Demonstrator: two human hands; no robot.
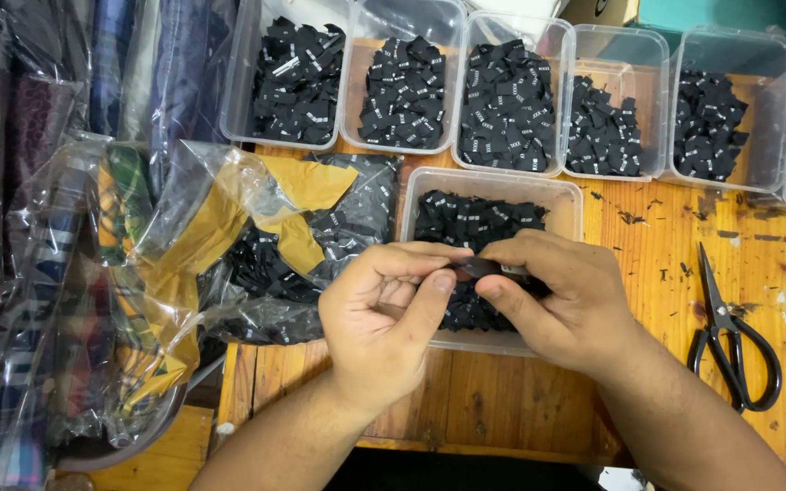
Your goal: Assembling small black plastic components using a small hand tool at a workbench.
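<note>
One black label [482,266] is being pinched between left hand [384,314] and right hand [557,295] above a part-filled container [564,195]; the bagged labels [275,273] alongside are remaining unsorted.

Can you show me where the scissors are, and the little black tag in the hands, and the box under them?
scissors [728,338]: head view, near the pivot.
black tag [484,267]: head view, its middle between fingertips.
clear box [491,179]: head view, far rim.

black labels with white marks [507,109] fill clear tubs [575,195]; the surface [657,273] is orange-brown wood; scissors [730,341] are black; a clear bag [202,227] has mustard-yellow tape; striped fabrics [38,273] in blue, green.
</note>
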